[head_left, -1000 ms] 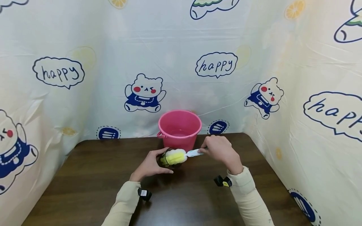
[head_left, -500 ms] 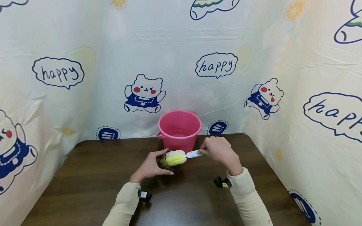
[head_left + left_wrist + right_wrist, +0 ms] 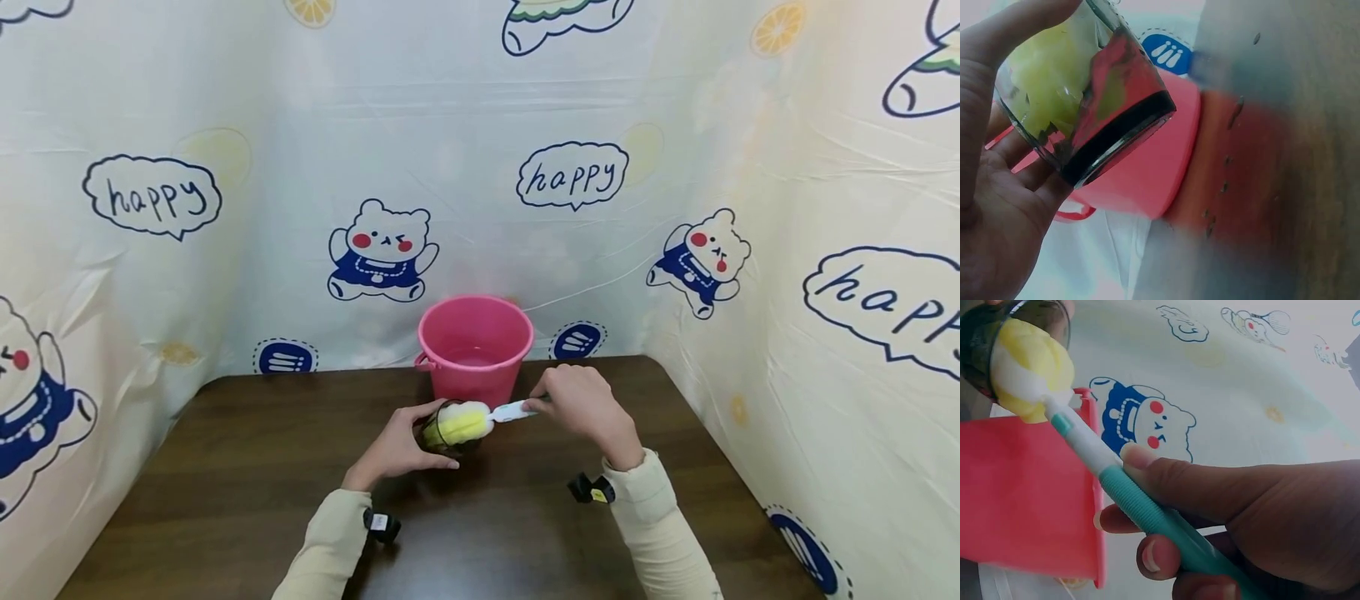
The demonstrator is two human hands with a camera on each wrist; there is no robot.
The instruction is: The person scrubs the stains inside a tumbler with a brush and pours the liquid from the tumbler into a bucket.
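Observation:
My left hand [image 3: 397, 446] grips a dark see-through glass [image 3: 1110, 119] with a thick base, tilted so its mouth faces right. Inside its mouth sits the yellow and white sponge head [image 3: 461, 422] of a bottle brush, part of the sponge sticking out past the rim. My right hand [image 3: 581, 408] holds the brush's handle [image 3: 1141, 500], white near the sponge and teal along the ribbed grip, with thumb and fingers curled round it. Through the glass wall in the left wrist view, the yellow sponge shows pressed inside.
Right behind the glass a pink bucket [image 3: 476, 371] stands at the back of the dark wooden table [image 3: 480, 533]. A printed curtain [image 3: 480, 108] rises around the table's back and sides. Both sleeves carry small black wrist cameras.
Almost nothing differs: both hands keep their holds, and the glass and brush stay nearly in place. The whole head view has shifted very slightly.

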